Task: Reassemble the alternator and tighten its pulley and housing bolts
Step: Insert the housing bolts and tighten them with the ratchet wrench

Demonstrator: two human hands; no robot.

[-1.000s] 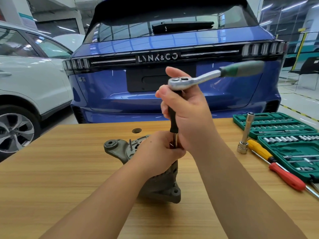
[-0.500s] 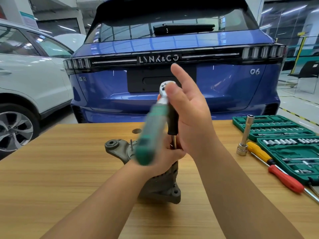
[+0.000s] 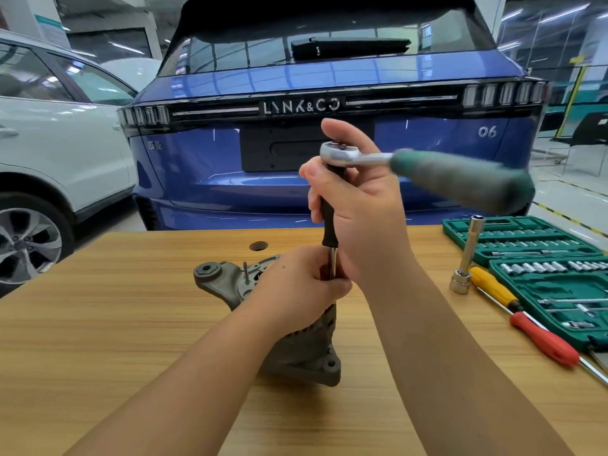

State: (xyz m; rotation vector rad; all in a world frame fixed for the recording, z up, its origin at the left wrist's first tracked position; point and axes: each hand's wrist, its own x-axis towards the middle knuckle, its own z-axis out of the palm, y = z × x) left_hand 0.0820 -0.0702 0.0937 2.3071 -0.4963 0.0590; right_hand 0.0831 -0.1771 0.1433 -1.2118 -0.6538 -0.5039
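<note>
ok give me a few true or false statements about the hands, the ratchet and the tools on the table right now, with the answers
1. The right hand grips the black extension under the ratchet head. True.
2. The left hand lies flat on the table. False: it holds the lower shaft on top of the alternator.
3. The ratchet's green handle points to the right. True.
4. The socket set case is closed. False: it lies open, with sockets showing.
5. The red-handled screwdriver stands upright. False: it lies flat by the case.
</note>
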